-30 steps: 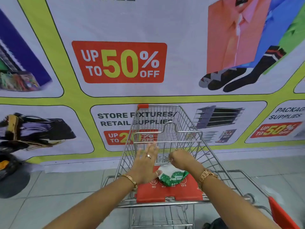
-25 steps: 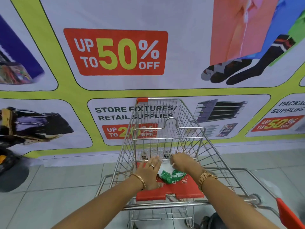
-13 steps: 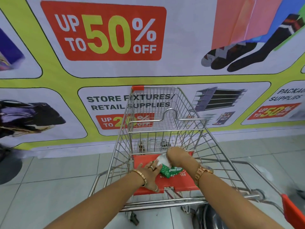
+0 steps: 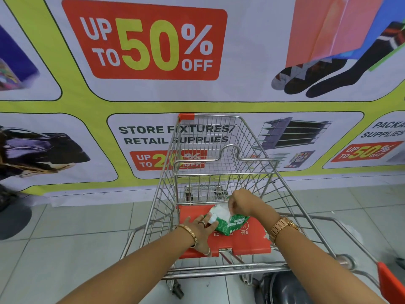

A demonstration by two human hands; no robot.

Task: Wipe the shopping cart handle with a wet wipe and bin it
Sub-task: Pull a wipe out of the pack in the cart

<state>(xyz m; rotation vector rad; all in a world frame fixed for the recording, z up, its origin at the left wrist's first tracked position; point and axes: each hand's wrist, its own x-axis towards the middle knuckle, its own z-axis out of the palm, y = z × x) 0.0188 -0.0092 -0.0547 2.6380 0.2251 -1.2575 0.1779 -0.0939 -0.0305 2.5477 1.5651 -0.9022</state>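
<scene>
A green wet wipe pack (image 4: pixel 232 224) lies on the red child seat flap (image 4: pixel 247 242) of a wire shopping cart (image 4: pixel 166 194). My left hand (image 4: pixel 200 232) presses flat on the pack's left end and holds it down. My right hand (image 4: pixel 240 201) is closed above the pack, pinching a white wet wipe (image 4: pixel 221 212) that sticks up from the opening. The cart's metal handle bar (image 4: pixel 219 273) runs across below my forearms, with a red end cap (image 4: pixel 390 279) at the right.
A large sale banner (image 4: pixel 153 44) covers the wall just beyond the cart. Grey floor tiles (image 4: pixel 65 249) surround it. A dark round bin (image 4: pixel 282 288) sits under the handle at the lower right. A dark object (image 4: pixel 11 218) lies on the floor at the left.
My left hand came down from the air onto the pack and now holds it. My right hand has lifted slightly, drawing the white wipe up. The view moved closer and lower.
</scene>
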